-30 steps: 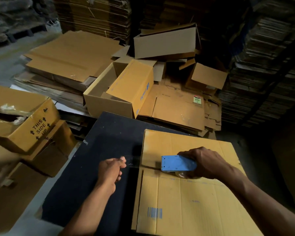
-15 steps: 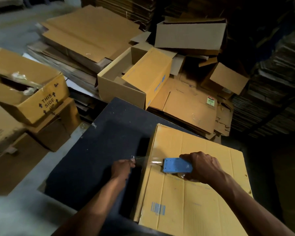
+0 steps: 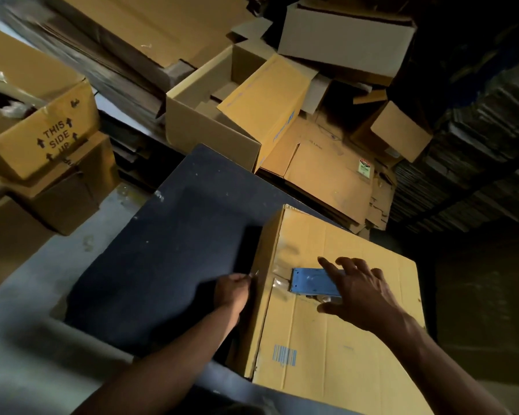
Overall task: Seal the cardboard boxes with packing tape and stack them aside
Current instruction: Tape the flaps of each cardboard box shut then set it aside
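Note:
A closed yellow cardboard box stands on a dark blue table, its flaps meeting along a centre seam. A blue tape dispenser rests on the box top near its left edge, with clear tape running from it over that edge. My left hand is closed on the tape end and presses it against the box's left side wall. My right hand lies over the dispenser with its fingers spread apart, thumb below the dispenser.
An open box with a yellow flap stands beyond the table. A box marked "THIS SIDE UP" sits on others at the left. Flattened cartons pile up behind, and dark stacks of cardboard rise at the right.
My left hand has drawn the tape end to the box's left side and down onto it. My right hand has loosened from a grip to spread fingers over the dispenser. The view has tilted down.

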The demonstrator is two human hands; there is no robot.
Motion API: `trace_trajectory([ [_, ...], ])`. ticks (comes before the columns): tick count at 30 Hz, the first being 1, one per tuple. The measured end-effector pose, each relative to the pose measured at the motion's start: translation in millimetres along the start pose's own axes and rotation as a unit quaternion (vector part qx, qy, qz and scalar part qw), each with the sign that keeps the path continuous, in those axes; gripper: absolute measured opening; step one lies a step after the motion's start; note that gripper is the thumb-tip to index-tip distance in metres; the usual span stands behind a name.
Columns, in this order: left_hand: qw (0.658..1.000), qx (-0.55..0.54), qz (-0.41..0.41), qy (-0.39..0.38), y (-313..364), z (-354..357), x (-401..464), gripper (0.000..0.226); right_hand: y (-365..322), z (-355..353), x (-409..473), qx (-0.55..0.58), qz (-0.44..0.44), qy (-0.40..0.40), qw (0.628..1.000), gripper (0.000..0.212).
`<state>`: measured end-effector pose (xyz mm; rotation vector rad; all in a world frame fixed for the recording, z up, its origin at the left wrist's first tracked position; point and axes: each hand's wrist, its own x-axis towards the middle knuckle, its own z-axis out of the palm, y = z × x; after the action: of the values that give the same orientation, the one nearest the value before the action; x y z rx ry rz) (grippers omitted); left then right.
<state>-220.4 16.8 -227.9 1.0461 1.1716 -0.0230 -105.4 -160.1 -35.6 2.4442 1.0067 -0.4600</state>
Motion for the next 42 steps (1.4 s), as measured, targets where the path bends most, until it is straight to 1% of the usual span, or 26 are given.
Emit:
trace_trajectory([
  [2, 1.000, 0.024, 0.000, 0.000, -2.9, 2.4, 1.7, 0.011, -5.2, -3.3, -3.3, -0.012, -0.004, 0.001, 1.000, 0.101],
  [4, 0.998, 0.061, 0.005, 0.000, -1.7, 4.5, 0.0, 0.012, -10.0, -5.3, -4.7, -0.016, -0.019, 0.000, 1.000, 0.094],
  [7, 0.993, 0.116, 0.035, 0.008, 0.8, 5.6, -2.5, 0.013, -16.7, -5.1, -3.6, 0.002, -0.038, 0.014, 0.999, 0.085],
  [10, 0.982, 0.175, 0.063, 0.020, 4.0, 4.8, -7.3, 0.018, -21.9, -3.3, -0.2, 0.007, -0.035, 0.015, 0.999, 0.080],
  [12, 0.979, 0.193, 0.071, 0.018, 4.3, 4.4, -10.9, 0.018, -22.3, -3.2, 1.8, 0.009, -0.028, 0.009, 1.000, 0.079],
  [14, 0.978, 0.198, 0.067, 0.012, 7.1, 3.6, -15.3, 0.021, -20.7, -3.0, 2.8, 0.007, -0.026, 0.003, 1.000, 0.079],
  [17, 0.979, 0.194, 0.056, -0.003, 13.3, 3.6, -16.0, 0.040, -19.1, -2.6, 1.8, 0.019, -0.026, 0.001, 0.999, 0.079],
  [20, 0.970, 0.236, 0.050, -0.004, 11.2, -0.1, -9.8, 0.040, -21.0, -5.0, 2.6, 0.025, -0.031, 0.002, 0.999, 0.077],
  [22, 0.957, 0.287, 0.040, -0.001, 0.9, -9.5, -3.8, 0.042, -22.8, -5.7, 2.9, 0.024, -0.032, 0.000, 0.999, 0.076],
  [23, 0.952, 0.303, 0.049, -0.001, -4.9, -14.0, -0.7, 0.041, -23.1, -5.8, 3.2, 0.022, -0.034, 0.001, 0.999, 0.076],
  [24, 0.953, 0.296, 0.066, 0.000, -9.9, -17.0, 2.1, 0.037, -23.0, -6.1, 3.8, 0.021, -0.036, 0.002, 0.999, 0.076],
  [25, 0.961, 0.264, 0.089, 0.000, -12.4, -19.1, 3.3, 0.029, -22.6, -6.7, 4.3, 0.023, -0.038, 0.004, 0.999, 0.077],
  [27, 0.976, 0.157, 0.149, -0.007, -8.0, -19.7, -2.6, 0.019, -20.4, -6.1, 4.8, 0.023, -0.046, 0.011, 0.999, 0.079],
  [28, 0.980, 0.096, 0.175, -0.015, -1.9, -19.4, -10.6, 0.024, -19.1, -5.4, 5.2, 0.020, -0.052, 0.013, 0.998, 0.079],
  [29, 0.980, 0.035, 0.191, -0.040, 4.8, -18.0, -21.2, 0.036, -17.5, -4.8, 5.4, 0.018, -0.056, 0.014, 0.998, 0.079],
  [30, 0.978, -0.010, 0.192, -0.087, 9.3, -15.6, -32.5, 0.056, -16.2, -4.5, 5.6, 0.019, -0.059, 0.016, 0.998, 0.078],
  [31, 0.971, -0.026, 0.187, -0.147, 11.1, -12.1, -44.2, 0.077, -15.0, -4.3, 6.0, 0.021, -0.060, 0.021, 0.998, 0.078],
  [32, 0.963, 0.002, 0.181, -0.201, 7.1, -7.2, -52.9, 0.093, -14.0, -4.0, 6.4, 0.024, -0.062, 0.025, 0.997, 0.078],
  [33, 0.950, 0.070, 0.185, -0.240, 1.9, -3.2, -58.8, 0.102, -12.8, -3.3, 6.9, 0.026, -0.063, 0.027, 0.997, 0.078],
  [35, 0.924, 0.207, 0.194, -0.255, -10.1, 0.8, -58.7, 0.112, -11.4, -3.1, 7.2, 0.021, -0.065, 0.022, 0.997, 0.078],
  [36, 0.919, 0.240, 0.187, -0.252, -13.1, 1.1, -55.6, 0.115, -11.1, -2.8, 6.9, 0.018, -0.066, 0.019, 0.997, 0.077],
  [38, 0.919, 0.266, 0.171, -0.237, -11.5, -1.2, -51.2, 0.119, -9.1, -1.9, 5.6, 0.017, -0.070, 0.017, 0.997, 0.077],
  [39, 0.909, 0.294, 0.198, -0.220, -10.4, -2.3, -51.3, 0.120, -6.7, -1.4, 5.1, 0.018, -0.071, 0.015, 0.997, 0.076],
  [40, 0.884, 0.338, 0.260, -0.191, -10.0, -2.7, -53.4, 0.119, -4.3, -1.5, 4.7, 0.018, -0.071, 0.009, 0.997, 0.076],
  [41, 0.846, 0.380, 0.341, -0.153, -9.0, -2.2, -56.0, 0.116, -1.6, -0.8, 4.1, 0.019, -0.074, 0.004, 0.997, 0.075],
  [42, 0.798, 0.413, 0.424, -0.116, -8.3, -0.7, -57.3, 0.113, 0.7, 0.0, 3.5, 0.022, -0.078, 0.001, 0.997, 0.074],
])
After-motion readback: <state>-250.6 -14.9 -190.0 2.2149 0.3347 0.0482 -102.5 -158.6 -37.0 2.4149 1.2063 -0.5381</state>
